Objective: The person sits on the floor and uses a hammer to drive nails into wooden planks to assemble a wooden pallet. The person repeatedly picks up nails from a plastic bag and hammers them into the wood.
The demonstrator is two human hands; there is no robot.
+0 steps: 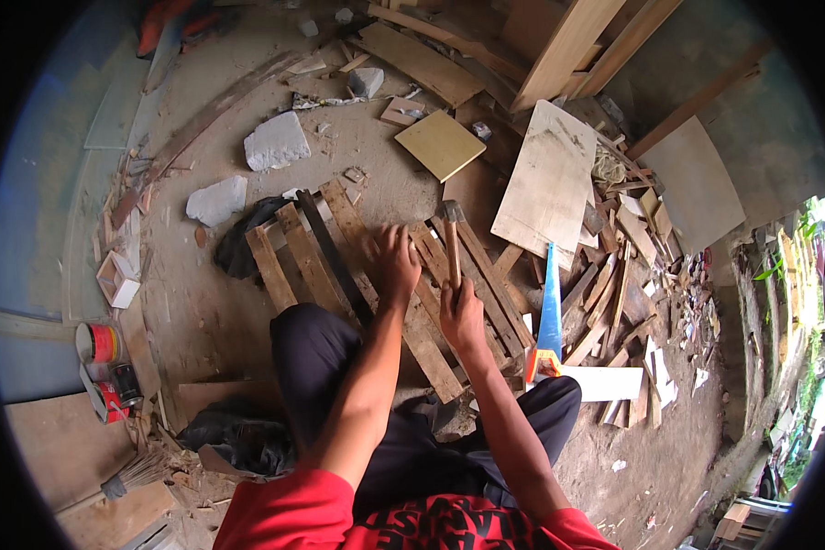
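I squat over a wooden pallet [325, 266] made of rough slats lying on the dirt floor. My left hand [395, 261] presses flat on one of the slats, fingers spread. My right hand [462, 316] grips the wooden handle of a hammer [451, 234], whose metal head points away from me over the slats. Both forearms reach forward from my red shirt, above my dark trousers.
A handsaw [548, 312] with a blue blade and orange handle lies right of the pallet. Wood scraps [628, 275], boards and a plywood sheet [548, 179] pile up to the right. Grey stone blocks [275, 142], a yellow square panel [441, 144] and paint cans [105, 362] lie around.
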